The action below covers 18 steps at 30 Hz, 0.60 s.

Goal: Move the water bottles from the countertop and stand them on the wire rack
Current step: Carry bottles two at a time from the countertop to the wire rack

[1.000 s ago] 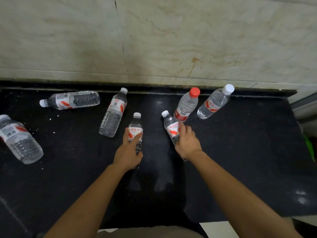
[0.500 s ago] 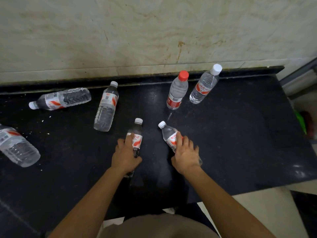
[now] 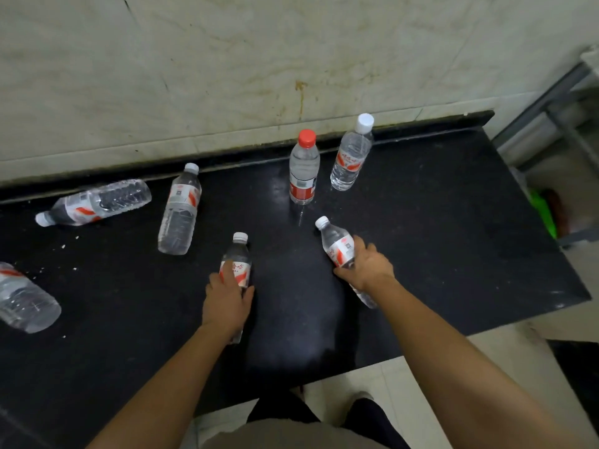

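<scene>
Several clear water bottles with red-and-white labels are on the black countertop [image 3: 437, 222]. My left hand [image 3: 227, 303] grips a white-capped bottle [image 3: 238, 257] around its label. My right hand [image 3: 369, 267] grips another white-capped bottle [image 3: 335, 243], tilted with its cap to the upper left. A red-capped bottle [image 3: 303, 171] and a white-capped bottle [image 3: 351, 155] stand upright near the wall. Three more lie on their sides at the left: one [image 3: 97, 202] by the wall, one [image 3: 180, 210] beside it, one [image 3: 22, 299] at the left edge. A grey rack frame [image 3: 551, 102] shows at the far right.
A stained marble wall [image 3: 259, 66] rises behind the countertop. Small crumbs [image 3: 69, 241] dot the counter at the left. A green object [image 3: 541, 212] sits on the floor past the counter's right end. Pale floor tiles [image 3: 356, 380] and my legs show below the front edge.
My view has swung to the right and pulled back, showing more floor and the rack frame. Both hands keep their hold on their bottles and have drawn apart, the right one moving rightward.
</scene>
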### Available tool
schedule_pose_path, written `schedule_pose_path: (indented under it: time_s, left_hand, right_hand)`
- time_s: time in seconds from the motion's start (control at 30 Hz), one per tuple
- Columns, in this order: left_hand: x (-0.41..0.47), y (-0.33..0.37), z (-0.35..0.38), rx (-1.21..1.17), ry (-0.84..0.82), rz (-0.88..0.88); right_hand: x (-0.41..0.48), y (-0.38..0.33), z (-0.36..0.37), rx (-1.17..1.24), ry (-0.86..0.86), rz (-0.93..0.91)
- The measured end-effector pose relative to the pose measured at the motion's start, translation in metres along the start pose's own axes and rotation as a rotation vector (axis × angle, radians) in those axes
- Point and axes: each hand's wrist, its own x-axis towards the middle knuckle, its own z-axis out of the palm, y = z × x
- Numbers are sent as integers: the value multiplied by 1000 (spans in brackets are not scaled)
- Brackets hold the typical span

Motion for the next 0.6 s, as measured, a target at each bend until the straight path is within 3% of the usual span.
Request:
schedule_pose_path:
  time_s: [0.13, 0.27, 0.47, 0.6]
  left_hand:
    - [-22, 15, 4, -166, 23, 14]
    - [-56, 65, 19, -282, 59, 142]
    - [-111, 204, 36, -384, 154, 338]
    - [-158, 309, 47, -411, 227, 537]
  right_hand:
    - [-31, 40, 14, 56, 34, 8]
    - [-64, 98, 9, 299, 142, -14]
    - [-110, 210, -39, 763, 310, -110]
    - [-144, 299, -77, 1121, 533, -81]
